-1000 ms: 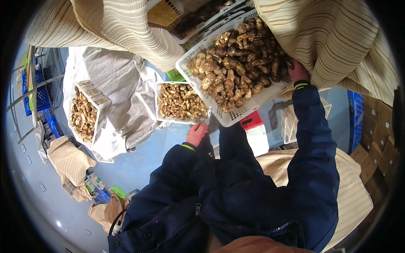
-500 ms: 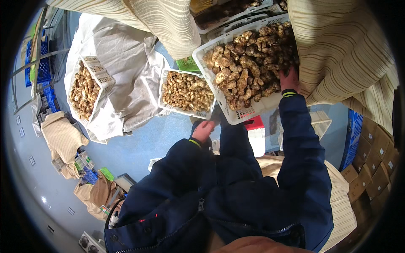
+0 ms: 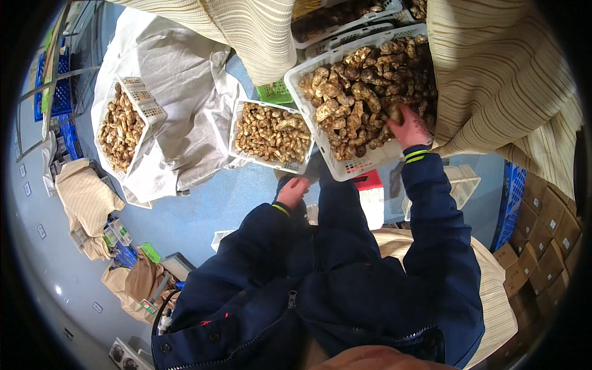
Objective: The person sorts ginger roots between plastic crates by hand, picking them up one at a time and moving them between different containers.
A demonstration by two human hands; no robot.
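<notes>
Three white perforated baskets hold brown, knobbly pieces, dozens in each and too heaped to count. Farthest left stands one blue crate (image 3: 61, 89). Next comes the first basket, the left basket (image 3: 145, 98), its pieces piled up, on one rumpled white cloth (image 3: 179, 105). Right of that is the middle basket (image 3: 269, 163), smaller than the large one and filled with paler pieces; one green crate (image 3: 274, 94) shows behind it.

Just below the middle basket's near edge is the left hand (image 3: 293, 192), fingers loosely curled; whether they hold anything cannot be told. Behind the large basket (image 3: 361, 165), at least two trays hold dark contents; one dark-filled tray (image 3: 345, 24) shows clearly. The large basket is heaped with earthy brown pieces (image 3: 354, 102), some bare white bottom showing at its near side. At its right side the right hand (image 3: 410, 128) reaches in, thumb apart from the fingers, touching the pieces; whether it grips one cannot be told. Farther right are one pale crate (image 3: 465, 184), one blue bin (image 3: 510, 206) and more than ten stacked cardboard boxes (image 3: 542, 246).
</notes>
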